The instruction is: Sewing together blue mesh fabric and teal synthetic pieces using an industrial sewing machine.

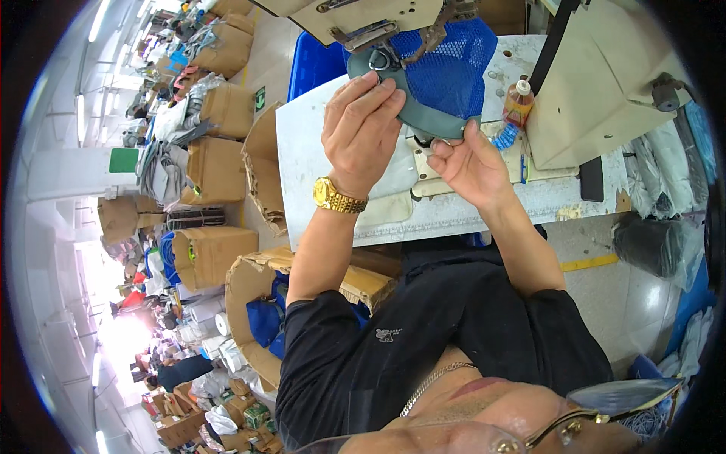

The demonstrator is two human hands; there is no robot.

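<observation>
Crowding the cap [448, 83]: machine [605, 94], bottle [518, 106].

Bright, even light over the worktable [302, 159], only soft shadows. Ceiling tubes [99, 20] lit upper left; blown-out glare [125, 340] lower left. Fisheye bends edges, corners black. Far-left background soft.

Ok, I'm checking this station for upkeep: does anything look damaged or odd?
The pale, flat worktable looks worn, with discoloured patches near its right front edge. The open brown cardboard box holding soft blue pieces has a ragged, uneven rim. The blue mesh piece with grey-green trim shows no obvious damage.
</observation>
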